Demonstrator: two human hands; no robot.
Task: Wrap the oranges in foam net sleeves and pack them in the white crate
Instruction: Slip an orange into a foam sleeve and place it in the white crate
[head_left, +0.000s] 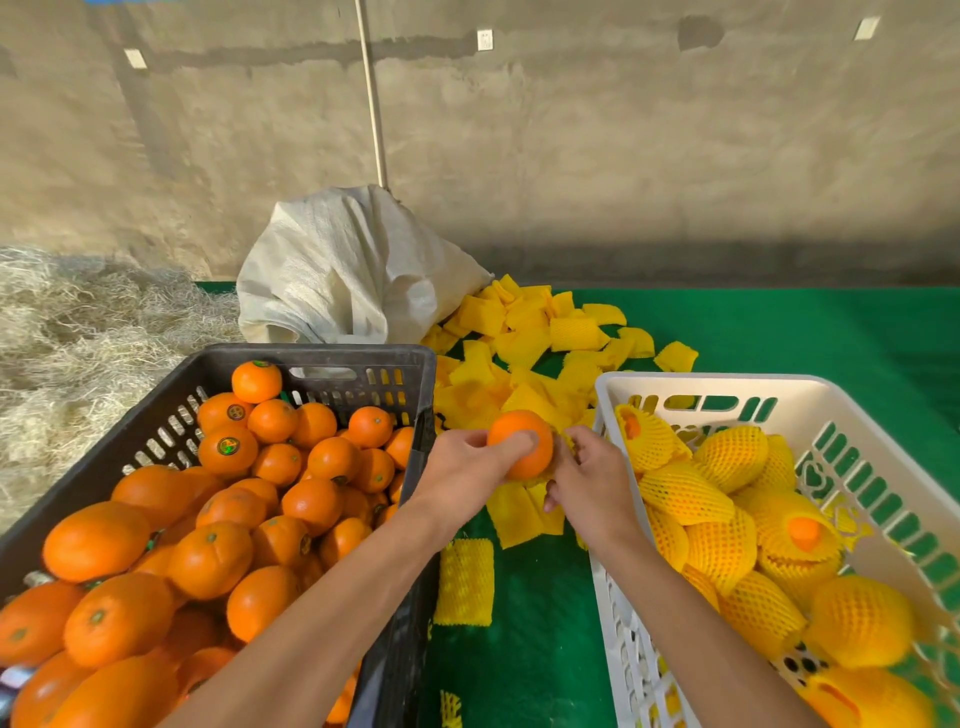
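Orange round fruit (521, 451) sits gripped in left hand (470, 475) between both crates; right hand (589, 480) at 3 o'clock pinches yellow foam net sleeve (567, 441) to slide it on, white plastic crate (623, 387) close for packing.

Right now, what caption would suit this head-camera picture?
Left hand holds a bare orange while the right hand fits a foam sleeve between two crates.

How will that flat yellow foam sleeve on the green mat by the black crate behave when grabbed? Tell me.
The foam sleeve looks thin, open-meshed and flattened, so it is probably very light and floppy. It will likely crush and stretch under fingers rather than break. Lying flat, it should slide, not roll.
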